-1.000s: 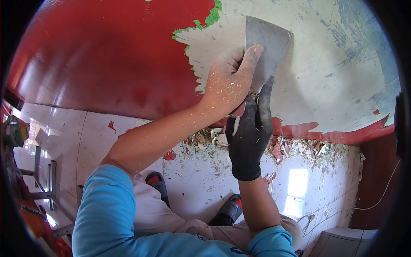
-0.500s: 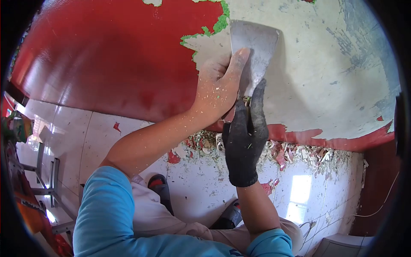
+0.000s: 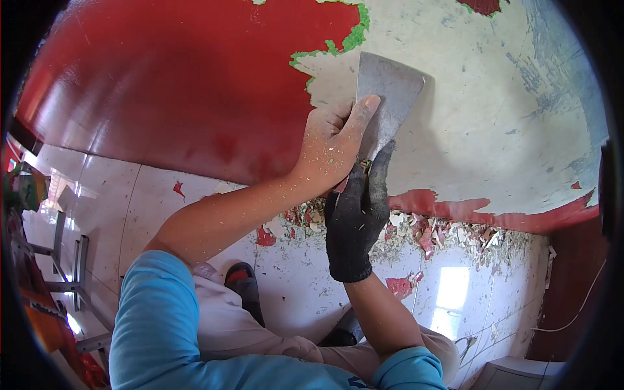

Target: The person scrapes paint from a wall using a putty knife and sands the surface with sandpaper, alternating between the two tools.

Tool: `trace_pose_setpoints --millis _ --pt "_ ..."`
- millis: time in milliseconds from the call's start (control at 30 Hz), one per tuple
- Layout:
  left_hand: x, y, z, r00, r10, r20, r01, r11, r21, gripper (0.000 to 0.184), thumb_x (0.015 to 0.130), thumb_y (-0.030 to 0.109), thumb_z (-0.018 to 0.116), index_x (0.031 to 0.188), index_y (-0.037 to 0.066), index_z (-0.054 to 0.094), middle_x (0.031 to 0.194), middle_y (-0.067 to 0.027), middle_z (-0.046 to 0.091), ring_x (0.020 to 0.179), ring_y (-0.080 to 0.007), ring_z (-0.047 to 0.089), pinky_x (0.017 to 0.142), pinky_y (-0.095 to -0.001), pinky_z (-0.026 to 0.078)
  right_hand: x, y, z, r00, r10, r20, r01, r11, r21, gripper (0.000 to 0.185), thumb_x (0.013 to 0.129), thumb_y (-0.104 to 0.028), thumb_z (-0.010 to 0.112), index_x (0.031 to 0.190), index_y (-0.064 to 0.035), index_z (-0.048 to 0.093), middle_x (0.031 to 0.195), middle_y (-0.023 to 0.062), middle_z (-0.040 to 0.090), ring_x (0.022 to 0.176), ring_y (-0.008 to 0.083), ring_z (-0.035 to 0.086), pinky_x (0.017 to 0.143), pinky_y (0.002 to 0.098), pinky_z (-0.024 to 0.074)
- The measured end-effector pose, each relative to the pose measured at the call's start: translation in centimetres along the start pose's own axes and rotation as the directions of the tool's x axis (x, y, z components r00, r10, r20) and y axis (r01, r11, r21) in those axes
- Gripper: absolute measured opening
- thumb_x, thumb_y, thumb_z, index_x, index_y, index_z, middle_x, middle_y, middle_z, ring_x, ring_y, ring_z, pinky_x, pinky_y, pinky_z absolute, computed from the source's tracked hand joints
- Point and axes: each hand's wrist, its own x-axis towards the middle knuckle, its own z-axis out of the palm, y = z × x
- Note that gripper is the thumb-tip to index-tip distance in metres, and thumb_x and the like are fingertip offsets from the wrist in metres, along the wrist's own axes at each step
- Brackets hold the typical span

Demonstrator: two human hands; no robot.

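Note:
A wide metal paint scraper (image 3: 395, 81) lies with its blade against the wall (image 3: 481, 110), on the pale stripped part beside the red paint (image 3: 188, 84). My bare left hand (image 3: 329, 142), dusted with paint flecks, is closed on the tool's neck, its thumb pressed along the blade. Below it, my right hand (image 3: 356, 227) in a black glove grips the handle, with its index finger stretched up toward the blade. Most of the handle is hidden by the hands. A ragged green edge (image 3: 356, 34) borders the red paint just above the blade.
Paint chips and shavings (image 3: 448, 237) lie along the wall's foot on the white tiled floor (image 3: 286, 305). A metal frame (image 3: 78, 273) stands at left. A thin cable (image 3: 585, 302) hangs at right, near a grey box-like object (image 3: 520, 374). My sandalled foot (image 3: 244, 286) is below.
The scraper has slid a little down the wall, both hands moving with it. My right hand has also shifted slightly left. The view has turned a little.

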Motion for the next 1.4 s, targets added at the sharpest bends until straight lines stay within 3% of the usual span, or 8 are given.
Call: trace_pose_setpoints --millis 267,500,700,800,900,1000,1267,1400 --pt "0.8 0.9 0.4 0.999 0.038 -0.007 -0.038 0.999 0.002 0.036 0.095 0.031 0.053 0.084 -0.002 0.064 0.064 0.0042 0.053 0.058 -0.0011 0.042 0.049 -0.0212 0.035 0.3 -0.8 -0.3 0.945 -0.319 0.068 0.326 0.927 -0.185 0.054 0.092 -0.002 0.047 0.141 0.0042 0.026 0.096 0.0082 0.057 0.075 0.0060 0.048 0.066 0.0206 0.0434" --pt "1.0 1.5 -0.1 0.999 0.034 0.025 -0.033 0.999 -0.012 0.039 0.095 0.032 0.052 0.077 -0.002 0.061 0.058 0.0050 0.049 0.054 -0.0008 0.039 0.046 -0.0221 0.032 0.3 -1.2 0.0 0.998 -0.045 0.054 0.042 0.997 0.060 0.054 0.092 -0.001 0.047 0.142 0.0019 0.026 0.089 0.0063 0.055 0.072 0.0049 0.047 0.062 0.0201 0.0423" --pt "0.7 0.7 -0.3 0.997 0.079 -0.006 -0.079 0.996 0.035 0.037 0.094 0.030 0.052 0.077 -0.001 0.062 0.056 0.0032 0.048 0.051 -0.0038 0.042 0.046 -0.0241 0.034 -0.5 -0.5 0.3 0.942 -0.329 0.068 0.334 0.896 -0.294 0.053 0.092 -0.002 0.047 0.142 0.0012 0.028 0.082 0.0032 0.053 0.065 0.0041 0.044 0.057 0.0193 0.0410" --pt "0.9 1.5 -0.7 0.999 0.031 0.021 -0.033 0.991 0.130 0.037 0.094 0.029 0.052 0.077 -0.002 0.062 0.055 0.0020 0.049 0.051 -0.0043 0.043 0.047 -0.0243 0.035 -0.3 -1.8 0.5 0.994 0.102 0.033 -0.106 0.980 0.168 0.054 0.092 -0.002 0.047 0.142 0.0011 0.027 0.082 0.0023 0.053 0.064 0.0035 0.044 0.056 0.0186 0.0403" --pt "1.0 1.9 -0.6 1.000 -0.014 0.025 0.012 0.994 0.110 0.038 0.094 0.030 0.052 0.075 -0.002 0.060 0.055 0.0020 0.048 0.051 -0.0040 0.041 0.047 -0.0250 0.034 -0.3 -2.0 0.1 0.963 -0.267 0.046 0.271 0.947 -0.172 0.054 0.093 -0.003 0.047 0.142 0.0017 0.026 0.084 0.0026 0.053 0.064 0.0031 0.045 0.055 0.0182 0.0399" --pt "1.1 2.0 -0.8 0.997 0.017 0.072 -0.026 0.992 0.121 0.041 0.093 0.038 0.053 0.089 -0.001 0.065 0.069 0.0032 0.057 0.060 -0.0017 0.047 0.054 -0.0208 0.040 -0.3 -2.8 -0.1 0.985 0.155 0.076 -0.167 0.965 0.200 0.054 0.093 -0.003 0.047 0.142 0.0023 0.025 0.091 0.0059 0.057 0.068 0.0055 0.048 0.060 0.0192 0.0423" --pt "2.5 4.0 -0.2 0.973 0.216 0.079 -0.223 0.969 0.104 0.039 0.095 0.034 0.051 0.073 0.002 0.056 0.056 0.0065 0.045 0.052 -0.0004 0.041 0.046 -0.0217 0.033 2.3 -3.5 -0.5 0.891 -0.437 0.125 0.454 0.848 -0.275 0.041 0.088 0.001 0.051 0.129 0.0020 0.046 0.124 0.0207 0.053 0.087 0.0147 0.060 0.073 0.0271 0.0490" --pt "1.5 3.2 0.0 0.982 0.182 0.056 -0.187 0.976 0.108 0.038 0.096 0.032 0.049 0.073 0.002 0.055 0.050 0.0036 0.043 0.038 -0.0035 0.040 0.035 -0.0229 0.029 1.0 -2.4 -0.1 0.957 -0.285 0.053 0.290 0.934 -0.208 0.035 0.084 0.004 0.054 0.119 0.0048 0.051 0.136 0.0296 0.039 0.104 0.0265 0.058 0.085 0.0313 0.0459"
